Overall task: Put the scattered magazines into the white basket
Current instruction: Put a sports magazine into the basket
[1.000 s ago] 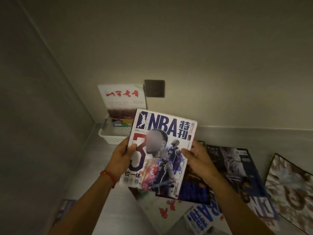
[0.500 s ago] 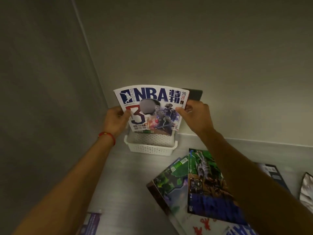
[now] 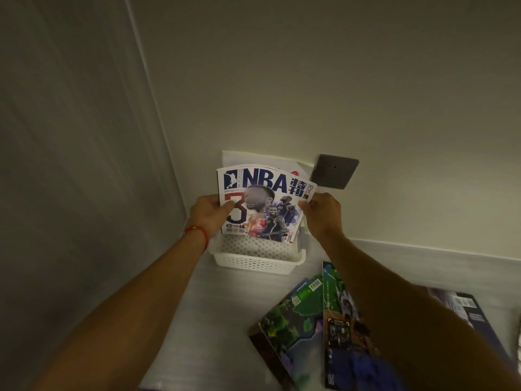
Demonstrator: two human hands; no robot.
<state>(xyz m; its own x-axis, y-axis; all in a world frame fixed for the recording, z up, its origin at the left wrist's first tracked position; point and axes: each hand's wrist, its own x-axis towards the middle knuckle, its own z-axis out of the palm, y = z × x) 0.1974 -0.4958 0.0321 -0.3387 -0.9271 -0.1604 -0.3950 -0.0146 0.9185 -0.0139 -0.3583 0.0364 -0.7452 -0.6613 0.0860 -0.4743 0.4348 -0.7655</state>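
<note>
Two bare forearms reach forward into the corner of a dim room, where two plain beige walls meet above a pale grey bench. The left hand, with a thin red cord bracelet at the wrist, grips the left edge of a glossy white basketball magazine printed "NBA" in blue letters, thumb on the cover. The right hand pinches the magazine's right edge, fingers curled round it. The magazine stands upright and slightly bowed, its lower edge inside a white perforated plastic basket that sits on the bench against the back wall, directly below both hands. Behind the held magazine, another white magazine leans in the basket against the wall. A dark grey square wall plate sits just above the right hand. Below the right forearm, a green-covered magazine lies flat on the bench among other overlapping magazines.
</note>
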